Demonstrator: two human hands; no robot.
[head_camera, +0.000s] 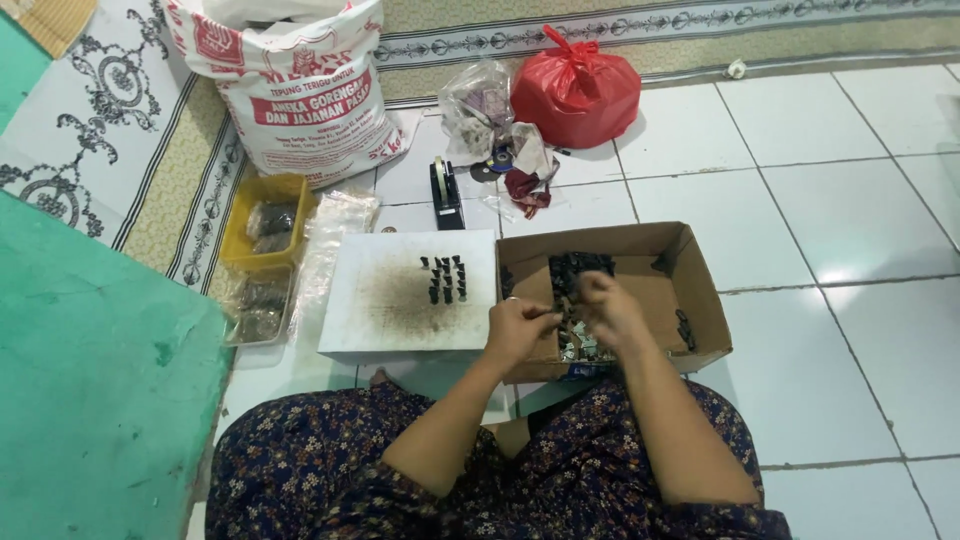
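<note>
Hands meet over a brown cardboard box on the white tiled floor. The left hand is at the box's near left edge, its fingers curled together, pinching something too small to tell. The right hand is inside the box, just above a pile of small dark and silver parts; it is blurry, so I cannot tell if its fingers are apart or together. Just left of the box lies a white board with small black pieces standing in short rows. Farther left sits a yellow tray. Behind are a black tape holder, a big white sack and a red plastic bag.
</note>
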